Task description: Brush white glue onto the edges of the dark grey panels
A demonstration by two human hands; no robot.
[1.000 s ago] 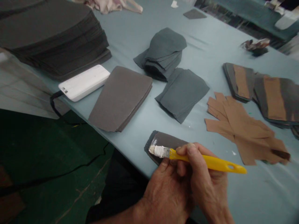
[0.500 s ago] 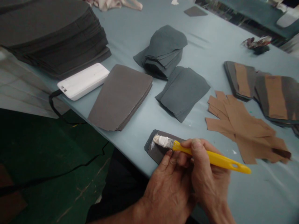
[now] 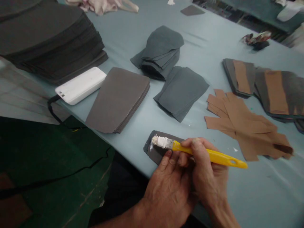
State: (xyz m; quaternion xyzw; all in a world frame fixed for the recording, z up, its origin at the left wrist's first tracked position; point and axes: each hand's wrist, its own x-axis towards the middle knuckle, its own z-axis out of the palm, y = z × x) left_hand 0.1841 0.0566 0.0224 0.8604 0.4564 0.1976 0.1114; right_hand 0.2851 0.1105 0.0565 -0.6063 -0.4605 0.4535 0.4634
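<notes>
The brush has a bright yellow handle and white-caked bristles, the foam piece beneath it is dark grey, the tabletop pale blue, the cutouts tan, and the grey stacks tan-striped.

Right hand grips the brush by its yellow handle, white-coated bristles resting on the dark sheet at the table edge. Left hand holds that sheet down with its fingers. Beyond the sheet lie stacks of gray sheets; right of it, tan cutouts.
</notes>
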